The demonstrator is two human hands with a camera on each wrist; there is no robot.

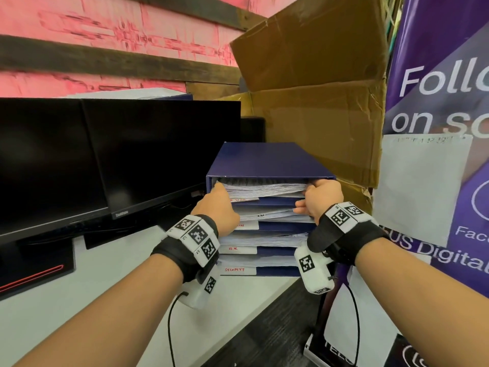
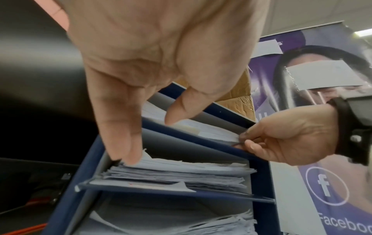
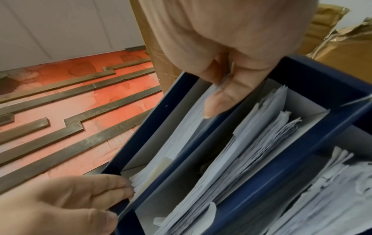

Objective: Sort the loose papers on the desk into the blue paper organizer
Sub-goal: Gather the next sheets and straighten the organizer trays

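Note:
The blue paper organizer (image 1: 264,160) (image 2: 66,198) (image 3: 322,76) stands on the white desk (image 1: 79,300); its stacked shelves are full of papers. My left hand (image 1: 217,202) (image 2: 128,98) (image 3: 70,198) is at the left end of the top shelf, its straight fingers touching the edge of the paper stack (image 1: 264,188) (image 3: 181,135). My right hand (image 1: 322,197) (image 2: 286,136) (image 3: 231,47) is at the right end of that shelf and pinches the stack's edge between thumb and fingers.
Two black monitors (image 1: 105,160) stand close on the left. A big cardboard box (image 1: 317,102) leans behind the organizer, and a purple banner (image 1: 436,102) walls off the right. The lower shelves carry handwritten labels (image 1: 238,249). The desk's edge drops to dark floor (image 1: 277,327) at the right.

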